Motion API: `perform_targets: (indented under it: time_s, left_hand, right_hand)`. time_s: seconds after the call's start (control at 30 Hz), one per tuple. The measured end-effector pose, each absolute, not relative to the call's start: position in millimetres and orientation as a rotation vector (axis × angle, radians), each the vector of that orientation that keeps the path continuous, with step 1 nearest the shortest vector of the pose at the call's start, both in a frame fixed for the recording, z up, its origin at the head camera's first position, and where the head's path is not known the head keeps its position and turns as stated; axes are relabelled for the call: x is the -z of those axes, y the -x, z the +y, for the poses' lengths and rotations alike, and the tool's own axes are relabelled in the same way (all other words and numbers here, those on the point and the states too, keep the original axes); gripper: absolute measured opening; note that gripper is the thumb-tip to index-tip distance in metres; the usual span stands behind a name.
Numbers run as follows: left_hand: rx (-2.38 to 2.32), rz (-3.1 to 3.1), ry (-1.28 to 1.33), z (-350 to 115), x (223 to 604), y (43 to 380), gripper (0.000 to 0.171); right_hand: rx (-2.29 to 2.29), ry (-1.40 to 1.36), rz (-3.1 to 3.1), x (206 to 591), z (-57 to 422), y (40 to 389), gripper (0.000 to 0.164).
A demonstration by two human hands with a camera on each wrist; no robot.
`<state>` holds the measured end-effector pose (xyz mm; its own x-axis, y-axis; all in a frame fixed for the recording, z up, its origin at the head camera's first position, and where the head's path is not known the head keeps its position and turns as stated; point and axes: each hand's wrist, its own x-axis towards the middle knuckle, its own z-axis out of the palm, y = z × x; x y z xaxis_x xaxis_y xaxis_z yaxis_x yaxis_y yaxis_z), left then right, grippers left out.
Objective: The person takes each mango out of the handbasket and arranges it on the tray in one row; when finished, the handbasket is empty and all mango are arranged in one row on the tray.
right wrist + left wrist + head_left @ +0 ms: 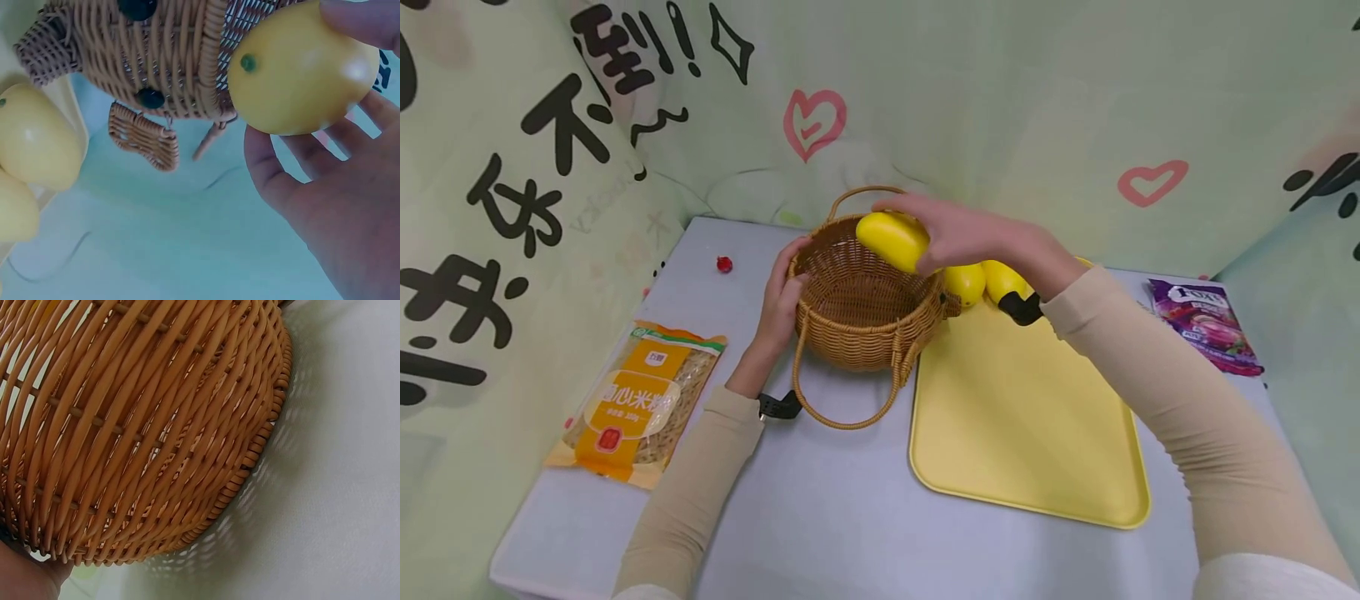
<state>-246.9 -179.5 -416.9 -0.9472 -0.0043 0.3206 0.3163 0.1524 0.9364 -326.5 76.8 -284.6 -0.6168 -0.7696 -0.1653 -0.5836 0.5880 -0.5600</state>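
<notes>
A brown wicker basket (865, 337) stands left of the yellow tray, its opening facing up and both loop handles folded outward. My left hand (781, 304) grips its left rim; in the left wrist view the woven side (144, 425) fills most of the picture. Over the opening's right side, my right hand (958, 233) holds a smooth yellow mango (891, 240), thumb on one side and fingers on the other. The right wrist view shows that mango (300, 72) with its green stem dot beside the basket rim. More mangoes (964, 283) lie at the tray's back end.
The yellow tray (1030, 417) lies right of the basket. An orange-and-clear food packet (640, 404) is at the left, a purple snack bag (1206, 325) at the right. A small red item (724, 264) sits at the back left. A printed curtain (1000, 108) hangs behind the table.
</notes>
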Motion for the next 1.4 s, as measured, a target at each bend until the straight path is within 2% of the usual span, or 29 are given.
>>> perform_targets:
  time_s: [0.57,1.4]
  left_hand:
    - [1.880,-2.170,0.315,-178.9,419.3,246.9,0.056]
    - [1.860,-2.158,0.339,-175.2,420.7,245.8,0.057]
  right_hand:
    - [0.773,0.857,2.467,297.5,139.3,324.6,0.092]
    - [0.762,0.445,2.590,343.6,263.2,315.8,0.094]
